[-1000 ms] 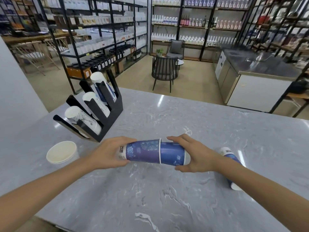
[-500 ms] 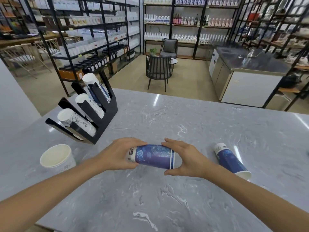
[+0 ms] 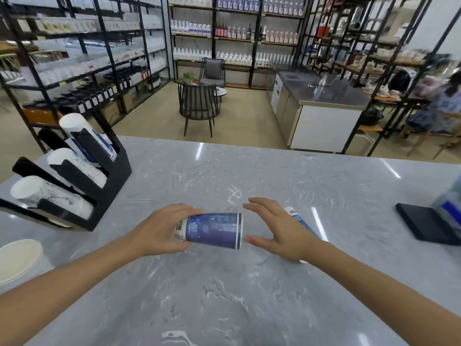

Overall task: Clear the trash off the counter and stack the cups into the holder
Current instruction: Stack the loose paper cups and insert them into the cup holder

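My left hand (image 3: 162, 231) grips the base end of the nested blue paper cups (image 3: 212, 229), held sideways just above the grey marble counter (image 3: 224, 295). My right hand (image 3: 279, 233) hovers just right of the cups' rim with fingers spread, holding nothing. Behind that hand lies another blue cup (image 3: 298, 219) on its side, mostly hidden. A black cup holder (image 3: 112, 186) at the left carries three slanted stacks of cups. A white paper cup (image 3: 17, 260) stands at the left edge.
A black flat object (image 3: 429, 223) with a blurred blue-and-white thing (image 3: 451, 203) above it lies at the counter's right edge. Beyond the counter are chairs, black shelving and a steel-topped unit.
The two blue cups have been pushed fully into each other. My right hand has let go and opened, drawing slightly right. The camera has turned to the right.
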Demonstrator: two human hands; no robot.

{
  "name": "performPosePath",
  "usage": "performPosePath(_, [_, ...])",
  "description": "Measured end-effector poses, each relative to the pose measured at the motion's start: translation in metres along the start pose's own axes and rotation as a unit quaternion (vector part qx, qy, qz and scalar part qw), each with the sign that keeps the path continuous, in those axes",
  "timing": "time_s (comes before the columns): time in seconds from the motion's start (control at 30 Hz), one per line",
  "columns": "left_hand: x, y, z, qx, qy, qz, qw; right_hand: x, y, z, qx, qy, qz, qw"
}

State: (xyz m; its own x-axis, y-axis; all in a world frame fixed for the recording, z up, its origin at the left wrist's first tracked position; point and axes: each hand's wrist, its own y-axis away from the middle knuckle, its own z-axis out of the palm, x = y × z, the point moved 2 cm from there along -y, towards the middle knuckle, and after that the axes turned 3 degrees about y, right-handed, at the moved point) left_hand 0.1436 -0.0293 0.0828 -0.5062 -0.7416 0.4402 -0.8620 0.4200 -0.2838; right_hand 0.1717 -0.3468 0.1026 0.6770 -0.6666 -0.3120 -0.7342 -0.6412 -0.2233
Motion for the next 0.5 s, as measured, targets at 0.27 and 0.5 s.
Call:
performPosePath(0.27, [-0.011,-0.015,0.022,-0.002,0.003,0.002,1.000,0.076,0.040,0.002,-0.016,0.073,0.335,0.939])
performPosePath(0.5, [-0.021,-0.019,0.033,-0.018,0.021,-0.009,1.000,0.108,0.072,0.044,-0.093,0.020,0.497,0.863])
